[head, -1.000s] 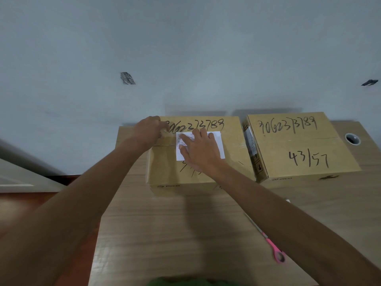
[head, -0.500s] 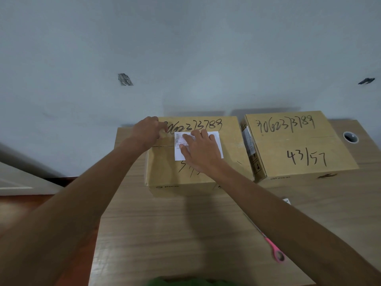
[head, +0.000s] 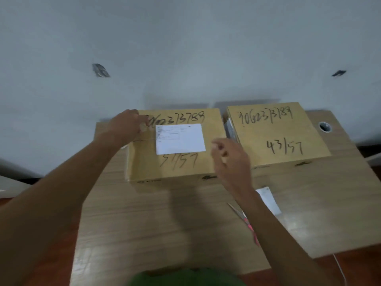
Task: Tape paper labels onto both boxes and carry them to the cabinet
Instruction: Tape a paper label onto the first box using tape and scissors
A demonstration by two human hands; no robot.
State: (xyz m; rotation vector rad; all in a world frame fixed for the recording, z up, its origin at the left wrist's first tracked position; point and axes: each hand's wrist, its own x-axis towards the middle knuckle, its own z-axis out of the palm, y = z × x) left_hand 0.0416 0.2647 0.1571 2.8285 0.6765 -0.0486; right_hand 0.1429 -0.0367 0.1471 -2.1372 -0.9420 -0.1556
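On top of the left box (head: 144,162), a white paper label (head: 180,138), lying flat between the two hands. Left hand (head: 128,125) at the label's left edge, fingers curled and pressing on the box top just beside it; cannot tell if pinching tape. Right hand (head: 231,159) just off the label's right side, fingers loosely curled, gripping nothing visible. Right box (head: 276,137) alongside, unlabelled. Second paper (head: 268,200) and pink-handled scissors (head: 248,223) on the table (head: 144,223), near the right forearm.
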